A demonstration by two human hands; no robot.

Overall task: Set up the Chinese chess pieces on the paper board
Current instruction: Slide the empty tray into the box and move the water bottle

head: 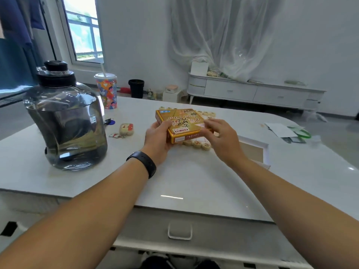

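Observation:
A yellow Chinese chess box [181,121] is held above the middle of the white table [186,183]. My left hand [158,140] grips its left near corner, thumb on top. My right hand [221,138] touches its right edge with loosely bent fingers. Round wooden chess pieces [198,144] lie in a row just under the box's near edge, and more pieces [208,113] show behind it. The paper board [210,141] is mostly hidden under the box and my hands.
A big water jug [64,121] stands at the left, a patterned cup with a straw [107,91] behind it. Keys and a small charm [124,130] lie left of the box. A framed sheet [254,150] and papers [285,131] lie at the right.

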